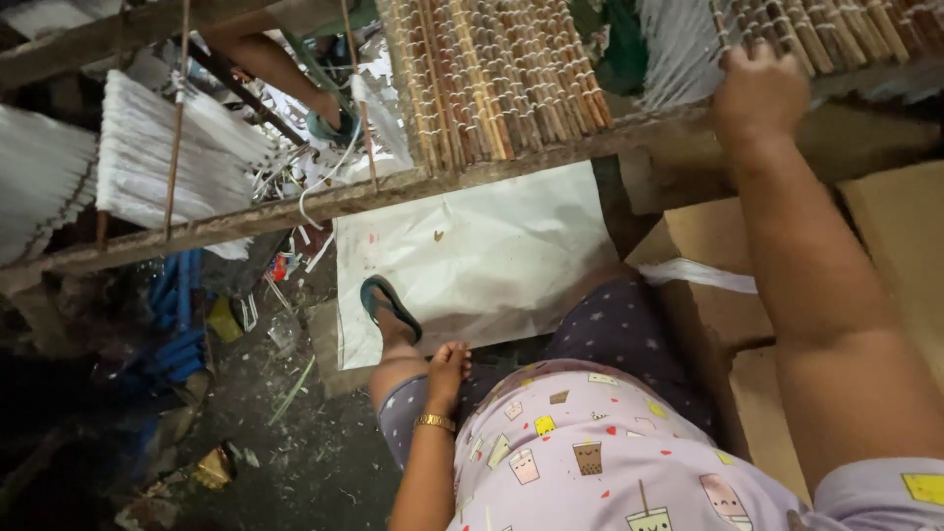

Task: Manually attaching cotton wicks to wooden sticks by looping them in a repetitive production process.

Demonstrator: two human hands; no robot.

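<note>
My right hand (759, 93) reaches up to the woven mat of thin bamboo sticks (846, 29) at the top right, fingers pressed on its lower edge above the wooden beam (393, 192). A second stretch of the same stick mat (492, 74) hangs at the top centre. My left hand (447, 374), with a gold bracelet on the wrist, rests on my left knee, fingers loosely curled and holding nothing. I sit in a lilac patterned shirt (590, 452). My left foot wears a dark sandal (390, 307) on a white sheet (492, 256).
Bundles of white threads (167, 157) hang from the frame at the left. Another person's arm (280, 69) reaches in at the top. Cardboard pieces (885, 236) lie at the right. The dark floor (295, 433) is littered with scraps, and blue items (177, 315) lie at the left.
</note>
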